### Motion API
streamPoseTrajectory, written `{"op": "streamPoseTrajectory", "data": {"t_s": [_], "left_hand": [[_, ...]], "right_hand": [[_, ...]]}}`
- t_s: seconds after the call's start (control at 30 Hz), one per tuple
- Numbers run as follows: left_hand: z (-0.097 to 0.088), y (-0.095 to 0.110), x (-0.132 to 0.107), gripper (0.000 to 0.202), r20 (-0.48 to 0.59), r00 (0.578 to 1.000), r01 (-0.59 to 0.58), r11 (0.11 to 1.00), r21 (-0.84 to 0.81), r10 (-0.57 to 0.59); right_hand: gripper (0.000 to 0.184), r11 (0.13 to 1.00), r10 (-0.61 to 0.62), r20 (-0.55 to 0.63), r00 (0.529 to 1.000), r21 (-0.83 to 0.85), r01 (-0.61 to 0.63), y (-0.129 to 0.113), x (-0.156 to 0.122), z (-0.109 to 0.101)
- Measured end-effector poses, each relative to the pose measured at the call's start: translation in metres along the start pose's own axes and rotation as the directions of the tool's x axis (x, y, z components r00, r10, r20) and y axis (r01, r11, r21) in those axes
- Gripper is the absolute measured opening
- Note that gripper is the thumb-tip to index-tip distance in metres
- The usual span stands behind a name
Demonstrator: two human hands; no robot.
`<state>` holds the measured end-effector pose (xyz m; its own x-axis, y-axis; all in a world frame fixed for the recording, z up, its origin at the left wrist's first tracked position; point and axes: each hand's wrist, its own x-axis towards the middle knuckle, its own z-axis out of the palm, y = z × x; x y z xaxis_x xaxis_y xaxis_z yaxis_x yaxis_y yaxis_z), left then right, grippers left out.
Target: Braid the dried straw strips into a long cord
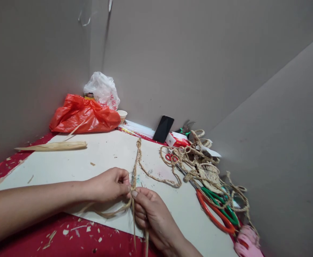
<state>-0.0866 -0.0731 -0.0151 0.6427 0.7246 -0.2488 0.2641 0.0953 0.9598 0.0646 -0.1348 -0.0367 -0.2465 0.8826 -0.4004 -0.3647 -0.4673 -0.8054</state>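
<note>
- Head view, braided straw cord [135, 166]: lying on the white board [73, 164], running from the hands toward the far wall, near end being held.
- Left hand [108, 185], right hand [152, 212]: fingertips of both are pinching together on the cord's near end, and loose strands [110, 213] are trailing nearward.
- Step, as judged: plaiting is under way, and the next crossing is calling for steady tension.
- Room: the board's left is lying open. Scissors [215, 218] and coiled cord [199, 164] are crowding the right. The board's near edge is sitting just under the wrists.
</note>
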Motion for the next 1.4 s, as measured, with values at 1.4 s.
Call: {"op": "streamPoseTrajectory", "data": {"t_s": [1.4], "left_hand": [[0.001, -0.003, 0.004, 0.016, 0.186, 0.967, 0.214, 0.949, -0.233, -0.173]], "right_hand": [[0.024, 0.222, -0.464, 0.169, 0.87, -0.928, 0.299, 0.002, -0.004, -0.012]]}}
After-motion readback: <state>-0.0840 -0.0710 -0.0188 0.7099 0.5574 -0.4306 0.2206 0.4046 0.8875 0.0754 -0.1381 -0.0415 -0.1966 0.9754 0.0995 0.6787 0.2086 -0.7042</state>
